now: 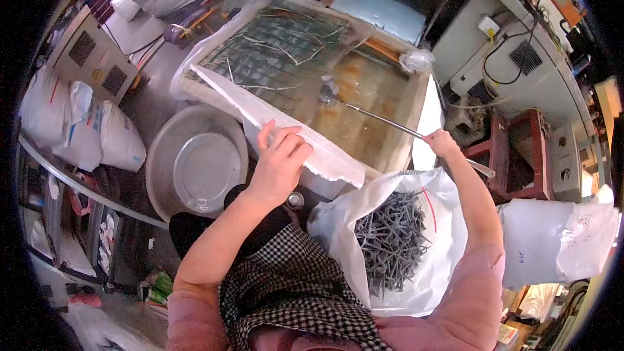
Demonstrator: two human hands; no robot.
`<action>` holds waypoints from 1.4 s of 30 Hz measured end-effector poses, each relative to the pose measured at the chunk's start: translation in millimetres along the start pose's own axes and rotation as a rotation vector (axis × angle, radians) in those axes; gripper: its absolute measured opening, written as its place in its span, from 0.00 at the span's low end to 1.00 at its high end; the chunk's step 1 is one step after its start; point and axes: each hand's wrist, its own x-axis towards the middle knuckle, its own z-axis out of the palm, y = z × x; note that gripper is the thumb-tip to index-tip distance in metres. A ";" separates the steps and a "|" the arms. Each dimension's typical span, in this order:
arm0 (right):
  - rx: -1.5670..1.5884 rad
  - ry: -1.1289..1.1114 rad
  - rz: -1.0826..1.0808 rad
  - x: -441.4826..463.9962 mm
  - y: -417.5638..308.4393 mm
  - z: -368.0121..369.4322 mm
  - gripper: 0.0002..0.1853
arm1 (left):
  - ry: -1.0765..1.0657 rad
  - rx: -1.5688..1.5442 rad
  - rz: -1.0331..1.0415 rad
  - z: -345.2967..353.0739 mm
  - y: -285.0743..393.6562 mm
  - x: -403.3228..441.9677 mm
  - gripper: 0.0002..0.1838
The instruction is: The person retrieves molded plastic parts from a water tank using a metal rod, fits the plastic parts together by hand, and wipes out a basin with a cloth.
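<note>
My right hand is closed round the metal handle of a long-handled scoop. Its head lies over the shallow, murky water in a large, pale tub; whether it is a ladle or a strainer is unclear. My left hand is beside the near wall of the tub, fingers apart and slightly bent, at the white foam board along that edge. Below my right arm, an open white plastic bag holds many thin, dark grey plastic-looking pieces.
A wide grey basin stands left of the tub. A dark mesh or grid covers the tub's left part. Filled white sacks are at the left. A reddish stool and a white package are at the right.
</note>
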 end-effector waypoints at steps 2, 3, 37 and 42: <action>-0.020 0.005 -0.016 16.1 -13.9 9.4 0.17 | -0.001 0.000 -0.012 -1.8 -1.5 0.8 0.18; -0.020 0.006 -0.024 26.4 -18.6 14.8 0.17 | -0.003 -0.004 -0.015 -2.6 -2.9 1.6 0.18; 0.085 -0.028 -0.357 160.6 -135.0 112.6 0.16 | 0.030 -0.031 0.040 0.9 -22.9 2.1 0.06; -0.044 -0.001 -0.264 79.5 -96.5 10.6 0.16 | 0.017 -0.008 0.074 -8.7 -16.3 -5.4 0.07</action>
